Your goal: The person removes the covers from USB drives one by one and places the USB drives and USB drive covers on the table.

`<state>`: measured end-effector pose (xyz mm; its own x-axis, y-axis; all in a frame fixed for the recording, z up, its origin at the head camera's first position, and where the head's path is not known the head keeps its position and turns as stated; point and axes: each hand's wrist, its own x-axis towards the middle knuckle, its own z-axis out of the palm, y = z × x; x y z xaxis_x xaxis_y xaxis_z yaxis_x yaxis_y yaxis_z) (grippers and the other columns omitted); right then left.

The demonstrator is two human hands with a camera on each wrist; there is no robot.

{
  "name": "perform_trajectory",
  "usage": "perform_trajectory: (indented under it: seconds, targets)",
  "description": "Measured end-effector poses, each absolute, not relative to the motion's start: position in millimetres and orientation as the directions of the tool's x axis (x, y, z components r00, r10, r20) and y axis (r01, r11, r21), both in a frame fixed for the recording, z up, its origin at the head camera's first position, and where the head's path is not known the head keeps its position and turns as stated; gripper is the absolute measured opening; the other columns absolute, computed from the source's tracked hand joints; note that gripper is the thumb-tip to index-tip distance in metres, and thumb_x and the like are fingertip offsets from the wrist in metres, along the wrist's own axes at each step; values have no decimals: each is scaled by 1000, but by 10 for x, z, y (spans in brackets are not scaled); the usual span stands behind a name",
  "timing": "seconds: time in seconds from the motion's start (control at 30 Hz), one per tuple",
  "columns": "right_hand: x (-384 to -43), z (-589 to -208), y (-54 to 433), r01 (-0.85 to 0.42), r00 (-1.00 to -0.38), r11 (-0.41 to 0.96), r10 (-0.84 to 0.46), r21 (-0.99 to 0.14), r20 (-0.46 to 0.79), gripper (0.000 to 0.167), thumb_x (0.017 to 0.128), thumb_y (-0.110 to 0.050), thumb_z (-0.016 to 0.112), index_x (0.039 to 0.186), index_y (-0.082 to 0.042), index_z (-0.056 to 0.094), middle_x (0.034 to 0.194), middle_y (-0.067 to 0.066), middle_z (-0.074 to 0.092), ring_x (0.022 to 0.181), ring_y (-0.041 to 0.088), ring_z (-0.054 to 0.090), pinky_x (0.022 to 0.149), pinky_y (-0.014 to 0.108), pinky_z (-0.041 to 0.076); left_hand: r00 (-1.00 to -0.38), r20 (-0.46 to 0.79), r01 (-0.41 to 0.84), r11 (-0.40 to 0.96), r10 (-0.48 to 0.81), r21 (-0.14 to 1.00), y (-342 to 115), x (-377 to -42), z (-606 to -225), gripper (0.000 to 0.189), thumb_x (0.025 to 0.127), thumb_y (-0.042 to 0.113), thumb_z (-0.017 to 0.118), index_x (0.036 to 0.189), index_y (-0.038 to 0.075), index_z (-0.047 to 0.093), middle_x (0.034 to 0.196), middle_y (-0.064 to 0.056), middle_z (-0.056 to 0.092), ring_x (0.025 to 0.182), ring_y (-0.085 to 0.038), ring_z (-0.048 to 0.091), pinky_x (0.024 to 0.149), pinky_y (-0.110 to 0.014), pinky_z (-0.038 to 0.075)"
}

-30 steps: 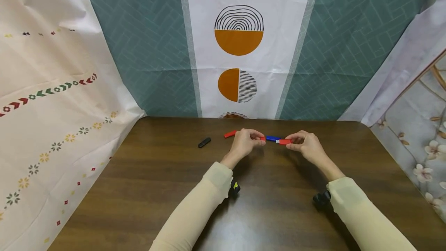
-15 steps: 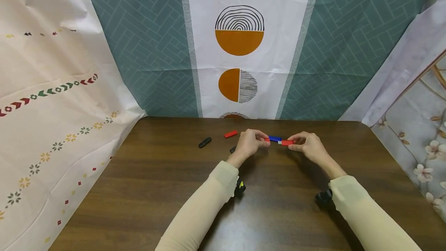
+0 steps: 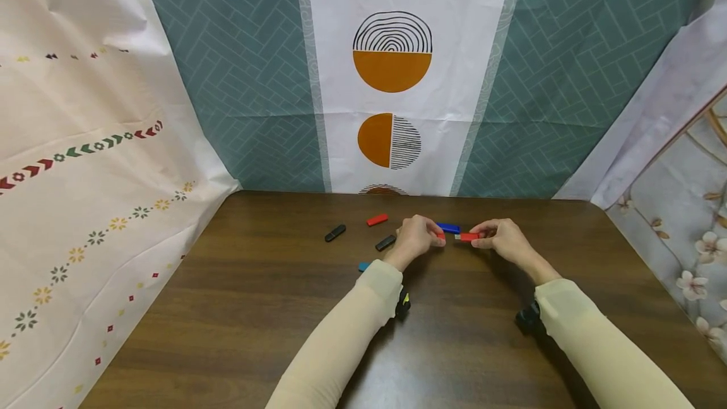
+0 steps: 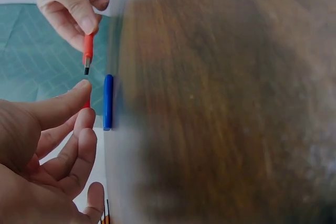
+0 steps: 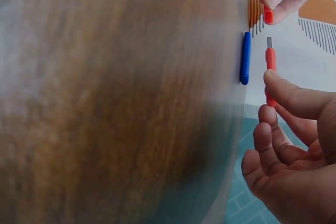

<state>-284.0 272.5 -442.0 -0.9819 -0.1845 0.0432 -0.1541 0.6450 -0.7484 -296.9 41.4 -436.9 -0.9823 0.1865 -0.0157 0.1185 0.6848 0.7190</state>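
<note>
In the head view my left hand (image 3: 416, 240) is above the far half of the table, pinching a small red cap (image 5: 269, 16) between thumb and fingers. Facing it, my right hand (image 3: 504, 242) grips the body of a red USB flash drive (image 5: 270, 59) with its bare metal plug pointing at the cap. A narrow gap separates plug and cap. Just beyond both hands a blue USB flash drive (image 3: 449, 228) lies on the table; the left wrist view shows this blue drive (image 4: 108, 103) alongside the gap.
On the wooden table (image 3: 238, 308), left of my left hand, lie a red flash drive (image 3: 377, 219) and two black ones, one farther left (image 3: 335, 233) and one nearer (image 3: 385, 243). A teal piece (image 3: 363, 267) is partly covered by my left sleeve. Patterned cloth (image 3: 261, 112) hangs behind the table.
My left hand has moved right with the cap, narrowing the gap to the plug. Both hands sit slightly lower in view. The nearer black drive and the teal piece have come out from behind my left arm.
</note>
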Motion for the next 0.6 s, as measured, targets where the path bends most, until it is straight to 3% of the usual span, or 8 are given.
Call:
perform_trajectory:
  seconds: [0.2,0.6]
  targets:
    - [-2896,-4448,2682,-160,-981,677,-189,-719,41,26,88,-7,82,110,6,75,82,7,65,69,19,52,57,28,42,-983,-21,123,738,182,664,462,-3003,-4380,11,84,28,89,89,20,82,88,9,75,106,-20,66,101,-46,40]
    - [-2960,-4491,2610,-168,-980,709,-197,-685,36,22,86,-2,83,105,6,76,81,8,65,69,19,50,59,31,41,-983,-31,123,780,179,614,557,-2998,-4373,11,84,26,90,90,20,82,96,7,75,109,-25,66,101,-49,38]
